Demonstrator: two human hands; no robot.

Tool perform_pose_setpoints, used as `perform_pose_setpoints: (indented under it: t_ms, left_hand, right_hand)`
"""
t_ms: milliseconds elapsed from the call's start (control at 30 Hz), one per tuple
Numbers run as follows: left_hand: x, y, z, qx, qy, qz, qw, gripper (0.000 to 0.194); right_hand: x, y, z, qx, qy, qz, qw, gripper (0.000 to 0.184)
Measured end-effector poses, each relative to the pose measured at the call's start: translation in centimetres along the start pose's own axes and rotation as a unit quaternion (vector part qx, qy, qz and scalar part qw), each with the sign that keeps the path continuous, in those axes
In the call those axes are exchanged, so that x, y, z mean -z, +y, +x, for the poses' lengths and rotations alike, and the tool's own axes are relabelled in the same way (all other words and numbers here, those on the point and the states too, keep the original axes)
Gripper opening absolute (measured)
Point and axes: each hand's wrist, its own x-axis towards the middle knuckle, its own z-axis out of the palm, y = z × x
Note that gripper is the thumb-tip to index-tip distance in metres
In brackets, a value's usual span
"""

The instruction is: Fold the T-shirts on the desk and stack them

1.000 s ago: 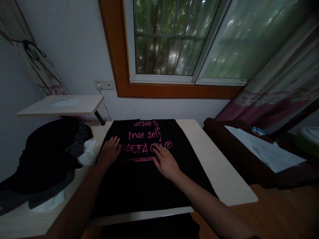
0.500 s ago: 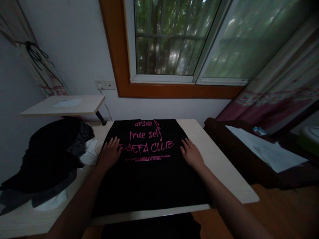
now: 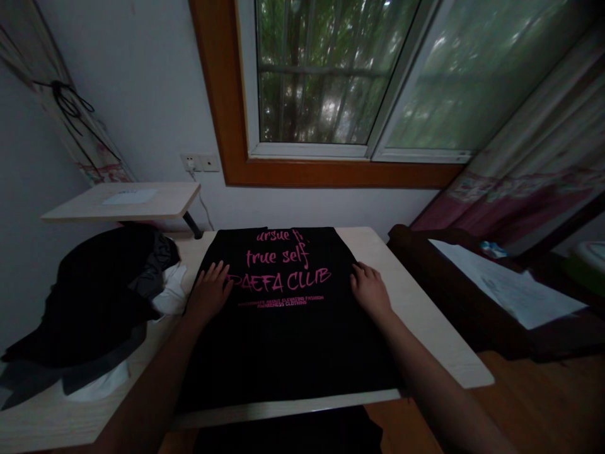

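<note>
A black garment (image 3: 283,347), which looks like a folded T-shirt with pink lettering, is spread flat across the table. On its left part, beside the lettering, my left hand (image 3: 210,291) lies palm down with its fingers stretched out. My right hand (image 3: 371,291) rests at the garment's right edge, its fingers slightly bent and their tips on the black cloth. Neither hand visibly lifts the fabric. The garment's sleeves do not show.
A heap of dark clothes (image 3: 104,290) with some white cloth (image 3: 169,293) lies on the left of the table (image 3: 425,334). Behind it stands a small raised shelf (image 3: 174,200). Right of the table, a paper sheet (image 3: 505,284) lies on a dark brown piece of furniture (image 3: 411,258).
My right hand has shifted a little to the right, to the garment's edge, and its fingers have drawn in. The left hand stays in place on the cloth.
</note>
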Motion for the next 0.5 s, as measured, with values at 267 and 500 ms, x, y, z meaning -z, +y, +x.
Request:
perform_pose_setpoints:
  t_ms: [267, 500]
  left_hand:
    - [0.4, 0.1, 0.0, -0.005, 0.004, -0.003, 1.0, 0.056]
    - [0.5, 0.1, -0.1, -0.003, 0.009, -0.012, 1.0, 0.053]
  right_hand:
    - [2.7, -0.6, -0.8, -0.064, -0.028, -0.008, 0.998, 0.043]
    - [3.8, 0.5, -1.2, -0.116, -0.109, 0.055, 0.986, 0.057]
